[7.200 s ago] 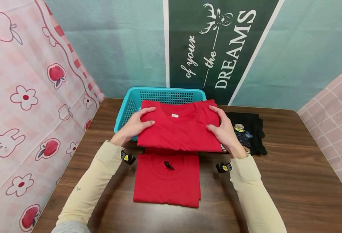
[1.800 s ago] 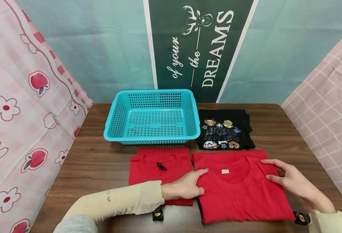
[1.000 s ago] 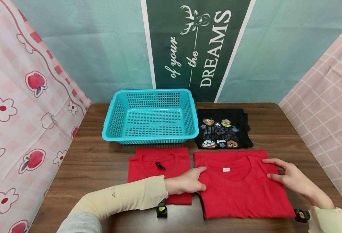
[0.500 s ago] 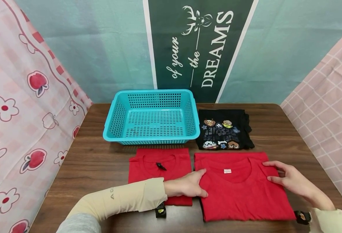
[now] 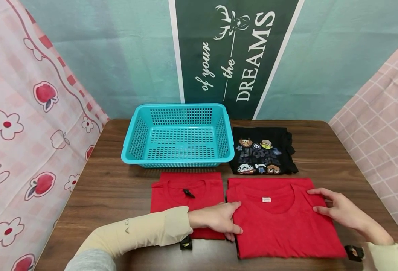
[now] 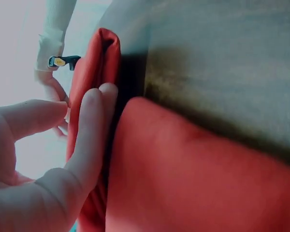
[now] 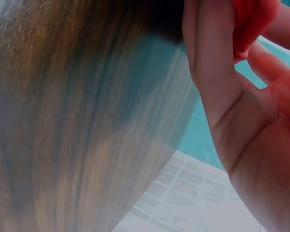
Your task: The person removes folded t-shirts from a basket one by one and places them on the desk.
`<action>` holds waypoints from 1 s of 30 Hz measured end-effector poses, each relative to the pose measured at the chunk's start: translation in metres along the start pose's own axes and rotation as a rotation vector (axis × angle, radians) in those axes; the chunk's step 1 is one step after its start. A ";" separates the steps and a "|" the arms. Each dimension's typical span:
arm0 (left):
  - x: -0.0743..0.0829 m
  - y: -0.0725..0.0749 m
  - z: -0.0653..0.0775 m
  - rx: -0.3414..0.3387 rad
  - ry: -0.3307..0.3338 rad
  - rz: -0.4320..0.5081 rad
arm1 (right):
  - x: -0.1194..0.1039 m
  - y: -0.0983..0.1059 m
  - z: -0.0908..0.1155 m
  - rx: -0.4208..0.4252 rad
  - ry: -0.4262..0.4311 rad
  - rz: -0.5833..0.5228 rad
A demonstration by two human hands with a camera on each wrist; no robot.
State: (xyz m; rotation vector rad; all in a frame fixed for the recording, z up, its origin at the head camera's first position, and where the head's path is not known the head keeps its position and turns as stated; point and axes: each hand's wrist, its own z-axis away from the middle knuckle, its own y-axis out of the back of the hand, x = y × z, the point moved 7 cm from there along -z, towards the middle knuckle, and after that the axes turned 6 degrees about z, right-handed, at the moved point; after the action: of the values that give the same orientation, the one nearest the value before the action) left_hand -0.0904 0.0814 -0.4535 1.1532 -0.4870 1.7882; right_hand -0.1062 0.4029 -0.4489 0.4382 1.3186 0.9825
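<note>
A folded red T-shirt (image 5: 287, 226) with a white neck label lies at the front right of the table. My left hand (image 5: 217, 218) grips its left edge, thumb over the top and fingers along the side, as the left wrist view shows. At the opposite edge my right hand (image 5: 344, 212) pinches the cloth near the shoulder; in the right wrist view a bit of red cloth (image 7: 253, 29) sits between fingers and thumb. Close on the left lies another folded red T-shirt (image 5: 182, 203) with a black neck label, partly covered by my left forearm.
A turquoise plastic basket (image 5: 228, 150) with nothing in it stands behind the left T-shirt. To its right lies a folded black T-shirt (image 5: 261, 150) with cartoon prints. Fabric hangings enclose the wooden table (image 5: 93, 188) at the back and both sides.
The white-labelled red T-shirt, earlier held up before the basket, has come down to the right, beside the other red one. Over the last two seconds both hands have stayed almost still on it.
</note>
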 end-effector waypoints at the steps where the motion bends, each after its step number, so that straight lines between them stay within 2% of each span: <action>1: 0.001 0.001 0.001 -0.006 -0.009 -0.024 | 0.000 0.000 0.000 0.000 0.005 0.002; 5: 0.006 0.002 0.006 -0.013 -0.060 -0.148 | 0.001 0.001 0.000 0.000 0.023 0.018; 8: 0.011 0.001 0.009 -0.005 -0.124 -0.281 | 0.002 0.002 -0.001 0.007 0.028 0.038; 13: 0.020 -0.001 0.012 0.087 -0.285 -0.608 | 0.003 0.000 0.000 -0.017 0.024 0.053; 15: 0.022 -0.002 0.013 0.131 -0.329 -0.726 | 0.004 -0.002 0.001 -0.036 0.018 0.062; 18: 0.022 -0.005 0.015 0.167 -0.358 -0.860 | 0.004 -0.003 0.001 -0.028 -0.003 0.108; 21: 0.021 -0.010 0.015 0.169 -0.380 -0.954 | 0.001 -0.002 0.000 0.015 0.004 0.192; 26: 0.017 -0.017 0.015 0.155 -0.392 -1.050 | -0.008 0.003 -0.004 0.115 0.012 0.374; 30: 0.016 -0.023 0.016 0.157 -0.422 -1.116 | -0.014 0.004 -0.007 0.106 -0.029 0.458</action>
State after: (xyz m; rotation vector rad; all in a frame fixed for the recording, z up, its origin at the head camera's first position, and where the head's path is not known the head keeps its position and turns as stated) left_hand -0.0647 0.0896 -0.4353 1.4962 0.1007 0.6241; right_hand -0.1135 0.3920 -0.4389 0.8584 1.2738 1.2791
